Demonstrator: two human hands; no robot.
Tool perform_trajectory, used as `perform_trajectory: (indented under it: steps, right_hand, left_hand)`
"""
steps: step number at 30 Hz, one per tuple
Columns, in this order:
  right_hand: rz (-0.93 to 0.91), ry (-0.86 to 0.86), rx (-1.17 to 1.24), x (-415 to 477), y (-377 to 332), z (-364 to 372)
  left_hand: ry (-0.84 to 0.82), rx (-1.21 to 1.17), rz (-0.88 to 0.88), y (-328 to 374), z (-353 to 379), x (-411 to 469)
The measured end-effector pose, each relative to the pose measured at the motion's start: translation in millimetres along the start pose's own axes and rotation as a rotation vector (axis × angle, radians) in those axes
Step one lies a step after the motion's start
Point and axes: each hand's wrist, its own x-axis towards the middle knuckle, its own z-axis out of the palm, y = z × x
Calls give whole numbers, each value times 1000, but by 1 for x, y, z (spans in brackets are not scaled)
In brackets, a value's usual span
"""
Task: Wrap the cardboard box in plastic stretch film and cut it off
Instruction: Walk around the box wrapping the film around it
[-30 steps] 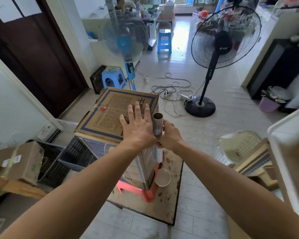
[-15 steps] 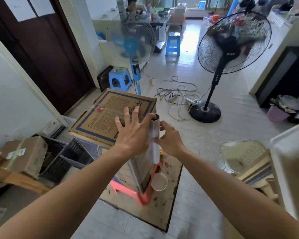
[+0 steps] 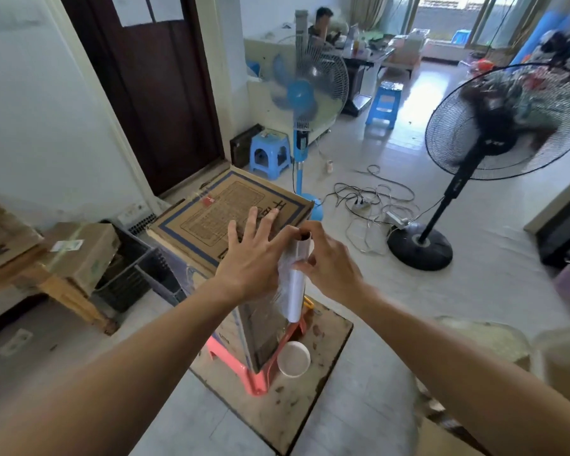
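**Roll at the box's near right corner, right hand's grip moved up**

Cardboard box [image 3: 211, 218] stands on a pink stool [image 3: 244, 366], a white cup [image 3: 293, 358] on the floor just beside the stool leg. Left hand [image 3: 250, 258] lies flat on the box top near the right corner, fingers straight and spread, thumb reaching toward the top of the roll. Right hand [image 3: 329, 268] pinches the stretch film roll [image 3: 293, 284] high up, fingers curled round it, index hooked at the core's open end. The roll is near upright, slightly tilted, right against the box corner. Shiny film [image 3: 267, 311] shows on the box's right side face.

Change vs a second ago: the right hand gripped lower then, with bare core sticking up above it; now the grip is up at the top end. Left hand same spot, same flat press. Roll stays at the same corner.

Judgement: wrapping is in hand, the left hand pinning the box so it doesn't turn or tip off the stool while the roll is re-gripped to go round the next face. How many layers are on, can't tell. Cutting not yet done.
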Motion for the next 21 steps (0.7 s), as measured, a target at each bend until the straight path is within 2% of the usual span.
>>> perform_trajectory:
  steps: [4,9,15,21]
  right_hand:
    - [-64,-33,-58,3,6,-1]
    - [-41,-113,-85,13,11,-10]
    - [-69,-212,-249,25,9,-27]
    - [-118,-291,-262,32,7,-35]
  left_hand:
    - [37,-62,-18,-2,0,0]
    - [22,-42,-31,-4,4,1]
    - [30,-35,-56,-4,4,3]
    - [25,-82,-73,-4,0,5]
